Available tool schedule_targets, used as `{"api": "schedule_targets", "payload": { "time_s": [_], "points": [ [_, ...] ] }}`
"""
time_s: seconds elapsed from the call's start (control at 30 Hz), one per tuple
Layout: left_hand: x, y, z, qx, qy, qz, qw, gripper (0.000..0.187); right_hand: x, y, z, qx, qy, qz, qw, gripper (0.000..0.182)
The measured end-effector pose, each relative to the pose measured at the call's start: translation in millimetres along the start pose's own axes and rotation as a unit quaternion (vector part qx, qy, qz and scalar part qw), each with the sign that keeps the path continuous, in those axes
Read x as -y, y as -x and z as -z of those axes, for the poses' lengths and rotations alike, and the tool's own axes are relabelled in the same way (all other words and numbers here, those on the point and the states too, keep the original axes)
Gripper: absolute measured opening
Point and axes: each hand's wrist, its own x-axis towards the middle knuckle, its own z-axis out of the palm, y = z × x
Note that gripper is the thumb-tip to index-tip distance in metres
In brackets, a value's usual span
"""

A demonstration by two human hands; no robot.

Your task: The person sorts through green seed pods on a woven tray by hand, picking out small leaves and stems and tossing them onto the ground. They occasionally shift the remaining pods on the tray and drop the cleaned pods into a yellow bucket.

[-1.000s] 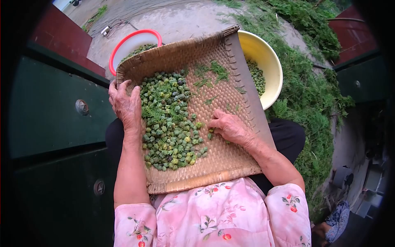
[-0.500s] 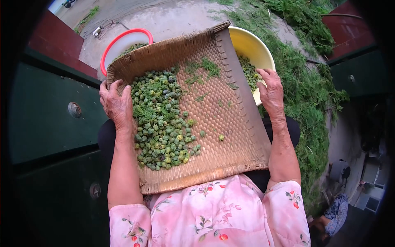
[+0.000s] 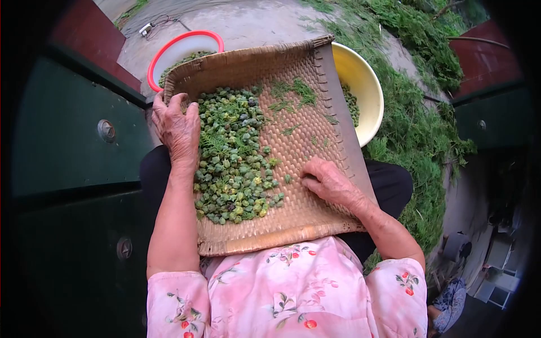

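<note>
A woven winnowing basket (image 3: 304, 124) lies tilted across my lap. Green seed cones (image 3: 231, 169) fill its left half, mixed with bits of green foliage. More foliage sprigs (image 3: 304, 93) are scattered towards the far right part. My left hand (image 3: 177, 127) grips the basket's left rim, fingers over the edge and thumb on the inner side. On the right half of the weave rests my right hand (image 3: 329, 183), fingertips curled down against it. What those fingers hold, if anything, is hidden. One stray cone (image 3: 288, 178) lies just left of them.
Beyond the basket stand a red-rimmed white basin (image 3: 186, 39) and a yellow basin (image 3: 369, 107), both with green cones inside. Cut green branches (image 3: 411, 146) cover the ground at right. Dark green cabinets (image 3: 73, 135) flank my left. Another person's patterned clothing (image 3: 451, 304) shows at lower right.
My right hand has moved from the yellow basin's rim down and left onto the weave, covering the spot of a loose yellowish cone. My left hand stays on the basket's left rim.
</note>
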Motion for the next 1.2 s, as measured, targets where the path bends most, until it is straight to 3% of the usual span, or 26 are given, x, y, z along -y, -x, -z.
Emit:
{"api": "schedule_targets", "payload": {
  "time_s": [0.13,0.23,0.37,0.5,0.57,0.63,0.7,0.77,0.8,0.9,0.93,0.97,1.07,1.17,1.2],
  "points": [
    [-3.1,1.7,5.2,0.004,-0.011,-0.006,1.000,0.031,20.5,-10.9,-14.1,-0.062,0.005,0.058,0.996,0.016],
    [2.1,1.9,2.8,-0.021,0.019,-0.028,0.999,0.030,28.7,-18.5,-24.3,-0.003,0.058,0.025,0.998,0.022],
    [-1.0,5.3,7.3,-0.032,0.013,-0.032,0.999,0.030,23.1,-20.0,-21.9,-0.046,0.010,0.019,0.999,0.020],
    [-10.3,6.4,11.0,-0.034,-0.009,-0.021,0.999,0.031,20.8,-10.3,34.9,-0.174,0.002,-0.025,0.984,0.019],
    [-9.0,6.8,8.5,-0.044,-0.004,-0.026,0.999,0.037,-19.0,-13.7,51.6,-0.267,-0.003,-0.041,0.963,0.019],
    [-8.9,5.0,8.4,-0.063,0.010,-0.020,0.998,0.043,-50.2,-10.4,77.6,-0.334,0.065,-0.035,0.940,0.021],
    [-10.0,4.5,7.9,-0.084,0.034,-0.008,0.996,0.050,-88.3,-12.4,93.8,-0.363,0.071,-0.099,0.924,0.031],
    [-6.2,4.4,5.3,-0.075,0.035,-0.012,0.997,0.054,-90.4,-11.5,104.8,-0.394,0.202,-0.106,0.890,0.028],
    [-4.3,4.3,4.1,-0.071,0.034,-0.013,0.997,0.056,-85.7,-11.3,106.4,-0.370,0.176,-0.155,0.899,0.030],
    [-2.0,6.4,1.3,-0.063,0.000,-0.025,0.998,0.053,-40.8,-21.6,89.3,-0.329,0.028,-0.116,0.937,0.031],
    [-2.3,7.9,0.1,-0.055,-0.007,-0.014,0.998,0.051,-23.8,-26.9,74.6,-0.314,-0.010,-0.051,0.948,0.032],
    [-2.4,8.5,-0.2,-0.053,-0.005,-0.013,0.999,0.049,-22.3,-32.0,54.0,-0.263,-0.072,-0.060,0.960,0.031],
    [-4.7,7.7,1.6,-0.045,0.009,-0.001,0.999,0.043,15.7,-50.1,13.3,-0.151,-0.082,0.017,0.985,0.031],
    [-6.6,7.2,4.5,-0.025,0.005,0.017,1.000,0.043,22.2,-67.7,-15.5,-0.141,0.033,0.038,0.989,0.037],
    [-4.6,6.7,2.5,-0.023,0.007,0.019,1.000,0.042,25.4,-70.3,-19.9,-0.139,0.030,0.005,0.990,0.038]
  ]
}}
